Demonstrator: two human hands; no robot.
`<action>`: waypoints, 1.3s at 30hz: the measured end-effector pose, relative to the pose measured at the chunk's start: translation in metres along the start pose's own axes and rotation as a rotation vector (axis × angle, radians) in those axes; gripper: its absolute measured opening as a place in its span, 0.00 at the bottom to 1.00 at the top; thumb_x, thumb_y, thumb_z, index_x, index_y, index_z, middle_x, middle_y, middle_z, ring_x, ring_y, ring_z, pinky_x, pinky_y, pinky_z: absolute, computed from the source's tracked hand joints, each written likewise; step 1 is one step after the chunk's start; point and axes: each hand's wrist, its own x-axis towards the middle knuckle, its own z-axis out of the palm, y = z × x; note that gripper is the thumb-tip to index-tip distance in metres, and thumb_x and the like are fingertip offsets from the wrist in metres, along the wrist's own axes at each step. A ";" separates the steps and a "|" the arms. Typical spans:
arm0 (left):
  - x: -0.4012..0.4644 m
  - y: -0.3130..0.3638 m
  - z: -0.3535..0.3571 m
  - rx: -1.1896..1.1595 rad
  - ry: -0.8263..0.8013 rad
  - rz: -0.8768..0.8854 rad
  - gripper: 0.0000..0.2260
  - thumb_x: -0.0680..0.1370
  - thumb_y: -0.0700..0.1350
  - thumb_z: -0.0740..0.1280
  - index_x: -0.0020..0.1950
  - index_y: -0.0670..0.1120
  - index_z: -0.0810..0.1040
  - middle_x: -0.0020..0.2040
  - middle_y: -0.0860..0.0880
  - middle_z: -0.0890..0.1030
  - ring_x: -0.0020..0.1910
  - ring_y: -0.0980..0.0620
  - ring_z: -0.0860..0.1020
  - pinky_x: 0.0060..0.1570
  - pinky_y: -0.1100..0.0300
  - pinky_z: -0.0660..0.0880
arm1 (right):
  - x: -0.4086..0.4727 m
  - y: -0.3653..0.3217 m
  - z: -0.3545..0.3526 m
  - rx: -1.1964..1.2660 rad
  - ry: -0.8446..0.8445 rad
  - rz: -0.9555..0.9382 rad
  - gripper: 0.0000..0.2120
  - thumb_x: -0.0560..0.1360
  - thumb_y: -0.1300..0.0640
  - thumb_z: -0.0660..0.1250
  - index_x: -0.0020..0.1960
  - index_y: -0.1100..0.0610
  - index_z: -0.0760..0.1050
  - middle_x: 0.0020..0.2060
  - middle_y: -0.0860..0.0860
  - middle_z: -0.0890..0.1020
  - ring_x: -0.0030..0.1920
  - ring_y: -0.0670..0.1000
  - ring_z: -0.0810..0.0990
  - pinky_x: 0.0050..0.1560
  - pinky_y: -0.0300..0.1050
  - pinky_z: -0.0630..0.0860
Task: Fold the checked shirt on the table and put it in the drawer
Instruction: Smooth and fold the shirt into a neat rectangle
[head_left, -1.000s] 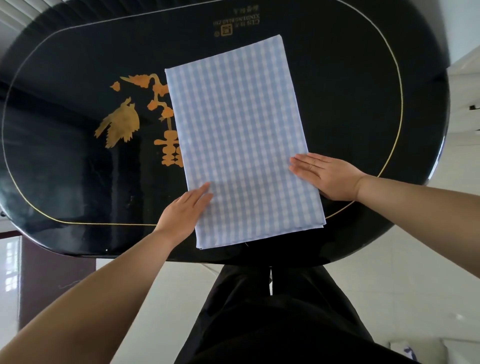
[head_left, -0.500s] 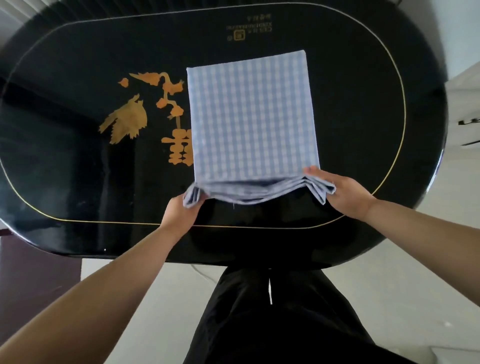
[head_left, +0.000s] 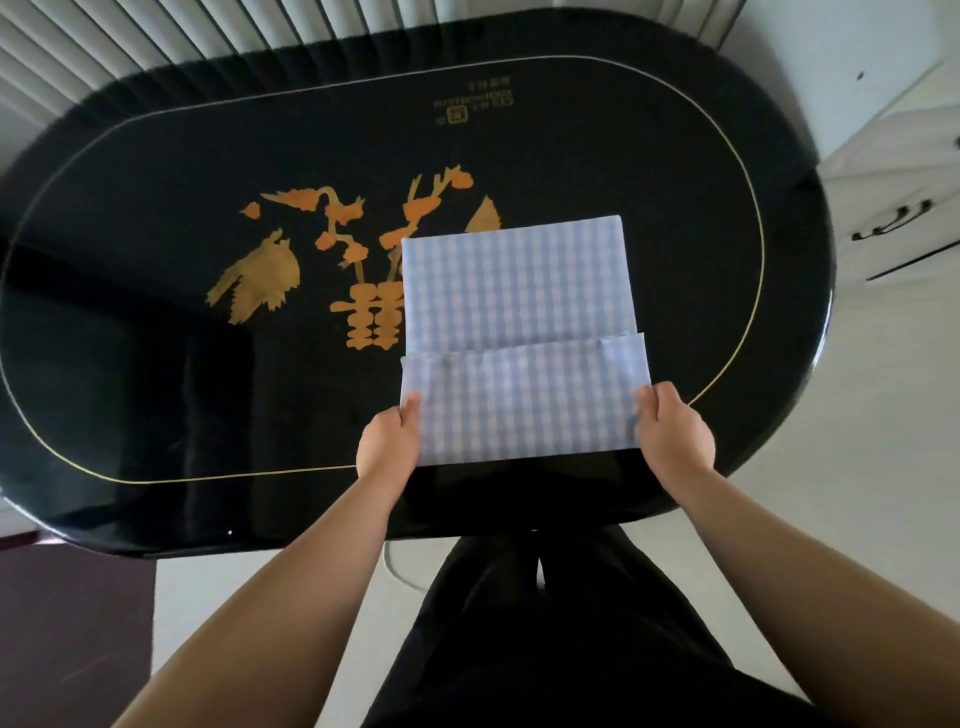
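The blue-and-white checked shirt (head_left: 519, 291) lies folded into a rectangle on the black oval table (head_left: 156, 395), right of the gold motif. Its near part is turned up and over, and a flap covers the lower portion. My left hand (head_left: 389, 441) grips the flap's left edge, thumb on top. My right hand (head_left: 672, 434) grips the right edge the same way. Both hands are near the table's front edge.
A white cabinet with a dark drawer handle (head_left: 893, 221) stands to the right of the table. White slatted blinds (head_left: 208, 31) run along the far side. My dark trousers (head_left: 545, 649) are just below the table's front rim.
My hands went from lying flat on the shirt's sides to gripping its near end and carrying it up and forward over the rest. The view tilted up and the shirt looks shorter.
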 end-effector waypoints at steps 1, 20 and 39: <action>0.000 0.000 0.000 -0.012 -0.014 -0.018 0.27 0.81 0.61 0.49 0.39 0.43 0.75 0.34 0.48 0.75 0.36 0.48 0.76 0.38 0.55 0.73 | -0.003 0.001 0.002 0.021 -0.011 0.045 0.18 0.82 0.45 0.48 0.45 0.56 0.69 0.34 0.53 0.77 0.34 0.54 0.77 0.38 0.55 0.78; 0.009 0.011 -0.014 -0.059 -0.350 -0.364 0.23 0.81 0.61 0.51 0.55 0.42 0.71 0.41 0.44 0.75 0.36 0.48 0.76 0.26 0.58 0.72 | -0.032 0.020 -0.002 -0.291 0.232 -0.417 0.16 0.79 0.51 0.60 0.65 0.54 0.69 0.61 0.53 0.74 0.62 0.57 0.74 0.63 0.54 0.70; 0.010 0.033 -0.046 -0.101 -0.477 -0.366 0.18 0.80 0.59 0.57 0.50 0.45 0.76 0.42 0.46 0.78 0.36 0.51 0.76 0.29 0.61 0.70 | 0.037 0.049 -0.035 -0.786 -0.415 -0.926 0.48 0.73 0.35 0.62 0.76 0.46 0.31 0.74 0.47 0.32 0.75 0.50 0.32 0.73 0.47 0.34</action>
